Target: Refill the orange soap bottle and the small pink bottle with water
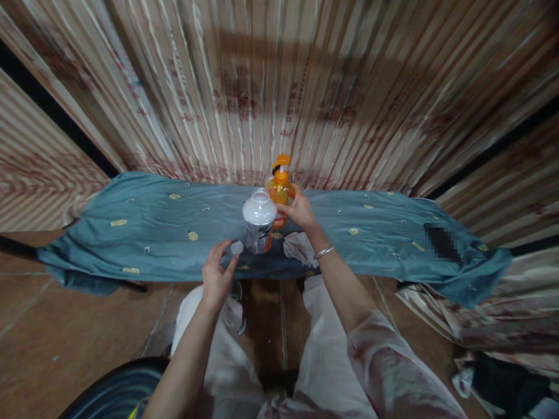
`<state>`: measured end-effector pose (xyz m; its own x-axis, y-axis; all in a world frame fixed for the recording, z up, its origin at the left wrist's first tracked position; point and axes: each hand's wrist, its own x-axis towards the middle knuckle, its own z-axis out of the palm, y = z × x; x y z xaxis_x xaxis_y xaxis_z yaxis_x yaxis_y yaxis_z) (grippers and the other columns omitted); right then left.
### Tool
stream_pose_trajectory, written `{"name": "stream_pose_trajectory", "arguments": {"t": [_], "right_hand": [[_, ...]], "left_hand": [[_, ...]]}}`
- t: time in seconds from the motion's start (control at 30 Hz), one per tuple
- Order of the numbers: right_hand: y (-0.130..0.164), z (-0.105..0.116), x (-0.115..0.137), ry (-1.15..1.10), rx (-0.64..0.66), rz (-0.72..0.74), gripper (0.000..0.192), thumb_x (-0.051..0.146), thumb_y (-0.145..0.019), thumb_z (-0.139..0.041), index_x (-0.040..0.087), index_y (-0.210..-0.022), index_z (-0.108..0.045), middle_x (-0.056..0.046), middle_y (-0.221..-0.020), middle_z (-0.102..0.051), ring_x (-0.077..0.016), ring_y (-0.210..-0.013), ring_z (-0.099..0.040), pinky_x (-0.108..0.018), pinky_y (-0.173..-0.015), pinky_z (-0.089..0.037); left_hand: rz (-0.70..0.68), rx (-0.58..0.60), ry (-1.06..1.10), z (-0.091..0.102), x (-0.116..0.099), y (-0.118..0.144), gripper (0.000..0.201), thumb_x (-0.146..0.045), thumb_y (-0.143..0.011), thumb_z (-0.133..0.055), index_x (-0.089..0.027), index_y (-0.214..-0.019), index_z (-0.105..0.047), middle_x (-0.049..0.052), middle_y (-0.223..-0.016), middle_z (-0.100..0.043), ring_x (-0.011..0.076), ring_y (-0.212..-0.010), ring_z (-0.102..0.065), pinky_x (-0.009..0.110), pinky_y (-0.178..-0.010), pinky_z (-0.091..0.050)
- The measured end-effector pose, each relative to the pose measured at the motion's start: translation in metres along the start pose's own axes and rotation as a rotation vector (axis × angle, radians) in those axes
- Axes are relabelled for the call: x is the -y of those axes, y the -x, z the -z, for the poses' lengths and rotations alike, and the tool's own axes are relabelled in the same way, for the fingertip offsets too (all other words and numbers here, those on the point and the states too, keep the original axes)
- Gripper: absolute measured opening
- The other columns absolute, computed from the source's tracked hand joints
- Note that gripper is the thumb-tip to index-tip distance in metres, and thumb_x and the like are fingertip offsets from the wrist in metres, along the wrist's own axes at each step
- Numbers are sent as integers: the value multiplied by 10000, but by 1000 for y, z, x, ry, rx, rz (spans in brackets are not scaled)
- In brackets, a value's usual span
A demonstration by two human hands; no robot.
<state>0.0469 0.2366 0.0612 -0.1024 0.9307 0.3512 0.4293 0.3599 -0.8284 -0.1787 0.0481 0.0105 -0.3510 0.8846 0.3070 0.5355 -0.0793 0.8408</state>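
My left hand [218,269] pinches a small round whitish cap [237,248] between thumb and fingers, just left of a large bottle. That bottle [259,224] stands upright with its neck uncapped; it has a white upper part and a clear lower part with dark print. Behind it and to its right stands an orange pump bottle [279,189] of see-through plastic. My right hand [299,208] is closed around the right side of the pump bottle, its thumb in front close to the white bottle. Part of the pump bottle is hidden by the hand and the white bottle.
A crumpled whitish cloth or tissue [299,249] lies on the blue-green tablecloth [152,250]. A dark blurred-out object [443,241] is at the right end. Striped curtains [244,87] hang right behind the table, and dark poles [61,110] slant at both sides.
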Motion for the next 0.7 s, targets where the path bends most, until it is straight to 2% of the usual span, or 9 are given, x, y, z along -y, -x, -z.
{"name": "stream_pose_trajectory", "arguments": {"t": [0.1, 0.2, 0.37, 0.43, 0.53, 0.6, 0.7], "right_hand": [[-2, -2, -4, 8, -26, -37, 845, 442, -586, -885, 142, -1293, -532, -183, -1241, -691, -332, -1179, -666, -504, -1048, -507], [-3, 0, -5, -9, -75, -69, 768, 468, -569, -876, 188, -1199, -539, -146, -1167, -705, -301, -1086, -689, -493, -1001, -537], [2, 25, 5, -77, -171, -28, 726, 501, -587, -856, 243, -1160, -492, -94, -1139, -697, -273, -1072, -688, -475, -985, -550], [10, 41, 12, -82, -208, 9, 723, 506, -582, -864, 243, -1139, -486, -84, -1117, -704, -273, -1064, -692, -473, -983, -551], [28, 64, 19, -66, -230, 21, 693, 490, -575, -879, 234, -1091, -493, -89, -1085, -716, -281, -1050, -704, -468, -966, -561], [42, 75, 21, -64, -236, 4, 687, 478, -564, -889, 226, -1071, -499, -94, -1080, -722, -286, -1051, -711, -476, -980, -555], [58, 86, 19, -65, -247, -41, 684, 487, -568, -890, 222, -1069, -507, -95, -1069, -738, -285, -1039, -719, -492, -983, -553]], "left_hand": [[-95, 45, -3, 1, -14, 14, 359, -433, -878, -612, -209, -1150, -684, 113, -1231, -712, 271, -1144, -685, 437, -991, -581], [-175, 110, 24, -6, -30, 26, 305, -392, -897, -607, -235, -1146, -684, 95, -1211, -728, 257, -1155, -685, 438, -1042, -562], [-253, 301, 134, -42, -56, 32, 346, -343, -915, -597, -251, -1245, -647, 103, -1284, -701, 249, -1196, -676, 442, -1073, -549], [-271, 328, 198, -64, -65, 28, 474, -350, -905, -617, -250, -1366, -566, 124, -1391, -640, 268, -1291, -624, 476, -1111, -519], [-289, 306, 252, -101, -77, 14, 794, -357, -839, -708, -232, -1535, -348, 165, -1580, -457, 302, -1483, -438, 527, -1225, -379], [-274, 280, 272, -124, -83, 2, 983, -355, -775, -775, -197, -1579, -232, 206, -1656, -310, 321, -1559, -297, 530, -1277, -272], [-227, 289, 308, -152, -87, -16, 1133, -375, -706, -836, -193, -1594, -156, 221, -1682, -226, 332, -1592, -195, 536, -1301, -178]]}}
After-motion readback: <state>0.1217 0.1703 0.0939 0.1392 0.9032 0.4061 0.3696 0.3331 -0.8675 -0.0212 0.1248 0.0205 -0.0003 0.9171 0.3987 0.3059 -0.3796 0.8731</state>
